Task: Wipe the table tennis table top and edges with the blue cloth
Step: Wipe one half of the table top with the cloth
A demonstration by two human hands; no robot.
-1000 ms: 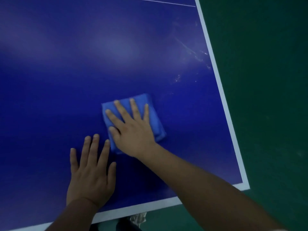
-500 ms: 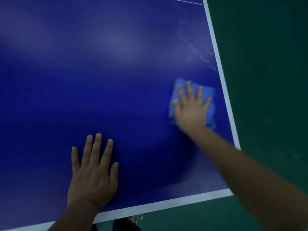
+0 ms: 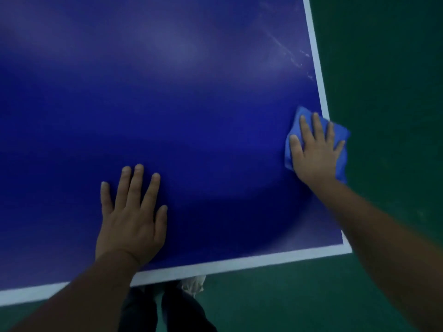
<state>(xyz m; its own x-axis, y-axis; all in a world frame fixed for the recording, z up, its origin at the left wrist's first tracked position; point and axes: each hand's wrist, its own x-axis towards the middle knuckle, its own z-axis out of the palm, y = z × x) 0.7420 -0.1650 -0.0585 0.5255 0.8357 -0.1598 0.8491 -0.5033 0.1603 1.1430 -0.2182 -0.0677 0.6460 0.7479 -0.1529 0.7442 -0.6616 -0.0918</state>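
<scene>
right hand: lies flat on the cloth, fingers straight and a little spread, pressing down, not curled round it.
cloth: blue and bunched under the right palm; it shows past the fingertips, beside the thumb and past the little finger, where it sticks out beyond the table's side.
table: dark blue top stretching away from both hands, with a soft glare beyond the fingertips.
white edge line: runs along the side edge, goes under the cloth at the right fingertips, and turns the corner back by the right forearm.
left hand: flat on the bare top, fingers straight and apart, holding nothing, well apart from the cloth.
scuff marks: pale streaks beyond the right fingertips, just inside the line.
floor: green, beyond the little-finger side of the right hand.
shoe: pale, below the near edge, between the two forearms.
</scene>
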